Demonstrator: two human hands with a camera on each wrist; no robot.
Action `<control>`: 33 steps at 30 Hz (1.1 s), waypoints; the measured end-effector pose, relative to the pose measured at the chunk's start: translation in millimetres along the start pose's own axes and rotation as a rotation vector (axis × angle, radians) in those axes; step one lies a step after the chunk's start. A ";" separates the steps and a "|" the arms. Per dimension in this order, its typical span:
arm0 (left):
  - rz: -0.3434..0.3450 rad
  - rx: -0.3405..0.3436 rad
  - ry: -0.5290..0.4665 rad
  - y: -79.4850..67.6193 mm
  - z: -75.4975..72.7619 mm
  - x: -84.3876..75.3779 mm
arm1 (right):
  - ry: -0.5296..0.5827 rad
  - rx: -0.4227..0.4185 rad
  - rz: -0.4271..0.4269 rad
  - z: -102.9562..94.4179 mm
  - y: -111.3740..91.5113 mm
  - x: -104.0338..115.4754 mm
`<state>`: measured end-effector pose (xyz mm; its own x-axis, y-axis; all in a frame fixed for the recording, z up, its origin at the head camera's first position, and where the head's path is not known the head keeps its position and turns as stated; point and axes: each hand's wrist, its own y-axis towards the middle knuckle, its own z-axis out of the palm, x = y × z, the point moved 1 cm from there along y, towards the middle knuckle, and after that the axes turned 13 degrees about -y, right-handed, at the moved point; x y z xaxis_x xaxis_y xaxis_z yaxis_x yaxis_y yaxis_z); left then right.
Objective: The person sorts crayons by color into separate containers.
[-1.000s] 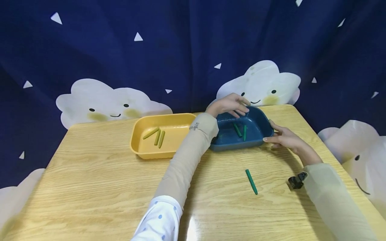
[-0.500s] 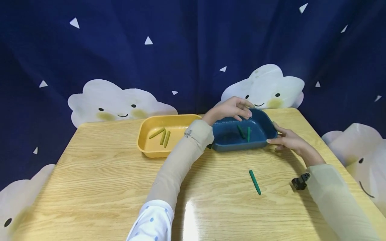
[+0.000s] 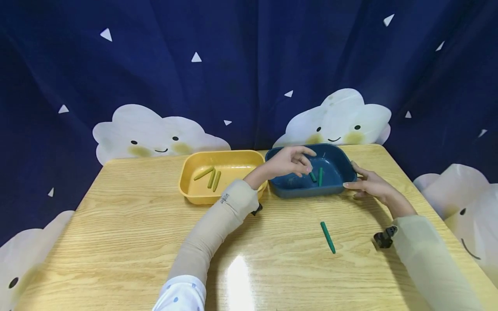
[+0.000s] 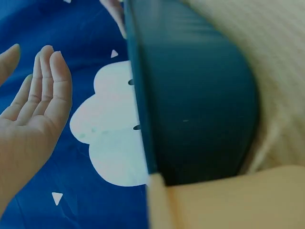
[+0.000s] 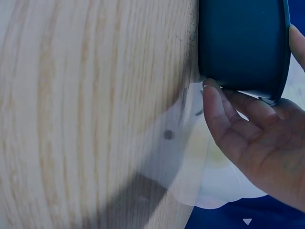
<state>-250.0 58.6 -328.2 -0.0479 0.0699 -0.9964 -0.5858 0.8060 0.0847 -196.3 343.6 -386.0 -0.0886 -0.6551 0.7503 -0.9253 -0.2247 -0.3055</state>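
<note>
Over the near-left part of the blue tub [image 3: 303, 191] my left hand [image 3: 285, 163] hovers with loosely bent fingers and nothing in them. The left wrist view has that hand [image 4: 40, 105] with its fingers fairly straight, apart from the tub's side wall [image 4: 195, 95]. Two green crayons [image 3: 320, 176] lie inside the tub, one partly behind my left fingertips. My right hand [image 3: 369, 185] holds the tub's right end. In the right wrist view, its fingers [image 5: 217, 107] curve along the tub wall [image 5: 243, 43], low and close to the tabletop, with another digit at the rim.
A yellow tub [image 3: 202, 199] stands left of the blue one, with several yellow-green crayons [image 3: 216, 180] in it. Another green crayon [image 3: 328, 237] lies on the wooden table [image 3: 128, 242] in front. A dark blue curtain [image 3: 233, 65] with clouds hangs behind.
My left hand has drawn back toward the near left, from over the tub's far side. The right hand stays at the tub's end. The head view has shifted slightly.
</note>
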 end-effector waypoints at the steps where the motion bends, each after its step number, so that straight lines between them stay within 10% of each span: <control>1: 0.008 -0.003 0.007 -3.6 1.1 1.7 | 0.001 -0.003 -0.001 0.1 -0.1 -0.4; 15: 0.092 0.008 0.120 -50.3 28.5 -2.6 | 0.013 -0.011 0.006 2.2 -2.8 0.2; 33: -0.055 0.297 0.190 -36.2 55.8 50.3 | -0.001 -0.008 0.000 2.2 -1.3 0.8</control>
<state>-186.0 65.7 -381.3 -0.1883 -0.0664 -0.9799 -0.3321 0.9433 -0.0001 -194.3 341.8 -386.3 -0.0879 -0.6559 0.7497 -0.9281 -0.2195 -0.3008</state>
